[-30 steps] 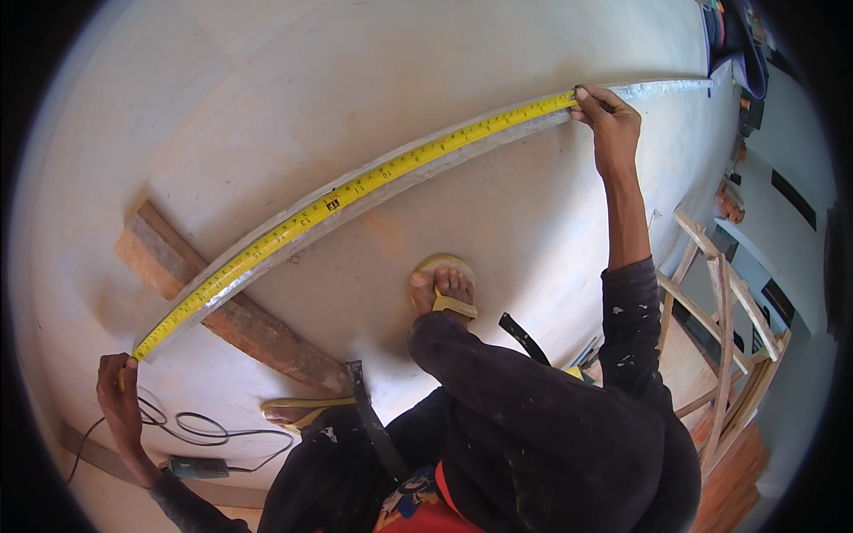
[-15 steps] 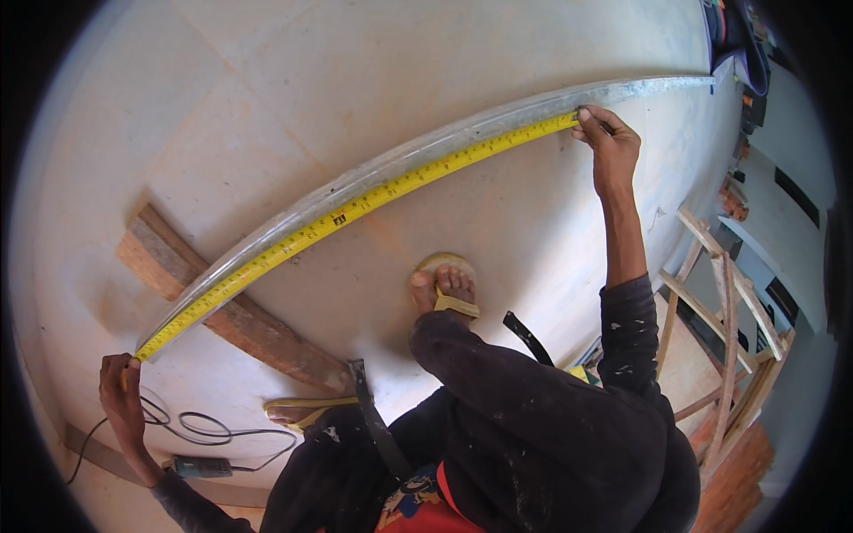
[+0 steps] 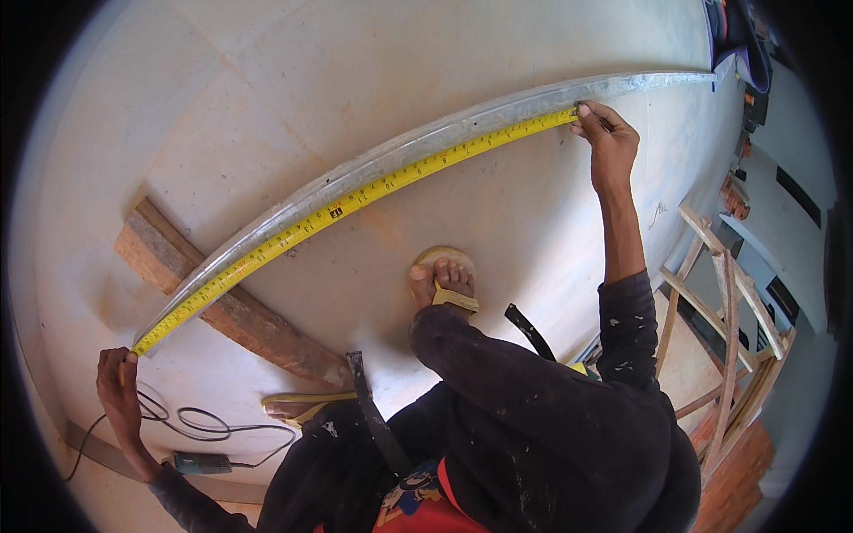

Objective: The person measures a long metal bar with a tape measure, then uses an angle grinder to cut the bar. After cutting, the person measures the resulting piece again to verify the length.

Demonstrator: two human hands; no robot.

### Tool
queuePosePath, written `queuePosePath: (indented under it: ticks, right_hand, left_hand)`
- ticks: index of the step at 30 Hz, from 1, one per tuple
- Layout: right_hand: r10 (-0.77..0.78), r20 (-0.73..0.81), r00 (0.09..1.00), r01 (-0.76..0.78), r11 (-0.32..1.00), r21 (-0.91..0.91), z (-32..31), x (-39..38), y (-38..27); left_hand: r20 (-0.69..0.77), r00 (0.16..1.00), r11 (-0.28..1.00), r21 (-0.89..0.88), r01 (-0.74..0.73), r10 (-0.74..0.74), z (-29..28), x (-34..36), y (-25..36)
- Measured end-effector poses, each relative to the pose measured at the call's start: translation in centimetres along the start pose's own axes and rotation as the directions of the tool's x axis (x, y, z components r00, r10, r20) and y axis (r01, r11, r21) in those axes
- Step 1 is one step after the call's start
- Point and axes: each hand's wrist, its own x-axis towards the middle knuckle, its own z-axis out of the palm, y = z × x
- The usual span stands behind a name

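A yellow tape measure (image 3: 416, 170) is stretched between my two hands. Its blade runs along the near side of a long silvery metal profile (image 3: 524, 110), very close to it. At the far right, my right hand (image 3: 611, 149) pinches one end of the blade between thumb and fingers. My left hand (image 3: 121, 395), low at the left, is closed on the other end, near the tip of the profile. A small yellowish bit shows between its fingers, too small to name. The profile's left part rests across a wooden plank (image 3: 277, 339).
A power tool (image 3: 201, 463) with a looped black cord (image 3: 213, 434) lies at lower left. My sandalled foot (image 3: 446, 282) stands on the pale floor (image 3: 355, 266). Dark straps (image 3: 377, 425) hang near my legs. To the right are a wooden frame (image 3: 729, 311) and stacked bricks (image 3: 735, 197).
Both hands keep their grip, and my left hand has shifted very slightly left and up. The tape has turned a little, so its markings face up more.
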Motion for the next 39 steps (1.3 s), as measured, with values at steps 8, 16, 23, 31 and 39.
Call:
queuePosePath:
  ticks: [8, 16, 23, 31, 39]
  right_hand:
    - [-0.093, 0.048, 0.995, 0.096, 0.992, -0.08, 0.7, 2.1, -1.7]
    - [-0.012, 0.031, 0.999, 0.014, 0.998, -0.068, 0.1, -0.1, -0.5]
    - [-0.077, 0.065, 0.995, 0.08, 0.995, -0.056, 0.7, 2.1, -1.3]
    - [-0.036, 0.041, 0.999, 0.039, 0.997, -0.069, 0.2, 0.2, -0.4]
    - [-0.111, 0.087, 0.99, 0.118, 0.99, -0.08, 0.9, 2.1, -2.0]
  left_hand:
    - [-0.026, 0.999, 0.999, -0.009, -0.041, 0.04, 0.2, -0.1, -0.5]
    - [-0.03, 0.995, 0.996, 0.01, -0.092, 0.093, 0.2, 0.0, -0.9]
    - [-0.008, 0.997, 0.997, 0.009, -0.074, 0.074, 0.2, 0.2, -1.5]
    - [-0.019, 0.993, 0.992, 0.03, -0.119, 0.119, 0.3, 0.2, -2.4]
    - [-0.01, 0.991, 0.991, -0.028, -0.132, 0.132, 0.4, 0.3, -2.3]
